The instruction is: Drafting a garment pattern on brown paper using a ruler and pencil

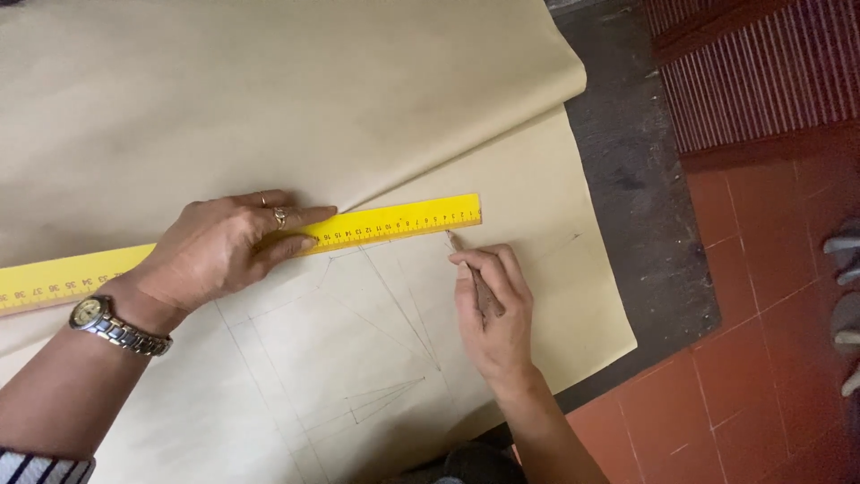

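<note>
Tan paper (269, 90) over dark surface (627, 179) — your left hand (215, 251) fingers flat, pressing the yellow ruler (394, 220) — right hand (493, 309) fingers pinching a pencil (473, 273).

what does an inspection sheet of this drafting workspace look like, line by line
surface: dark worktop, bare at its right edge, otherwise covered by tan paper.
job's things: tan pattern paper with its upper part folded over; faint pencil lines on the lower sheet; yellow ruler lying slanted across the paper; pencil with its tip just below the ruler's right end.
clutter: nothing seen.
hands: left hand pressed flat on the ruler, with rings and a wristwatch; right hand gripping the pencil.
cables: nothing seen.
surroundings: red tiled floor; ribbed red mat at top right; grey shapes at the right edge, too cut off to tell.
</note>
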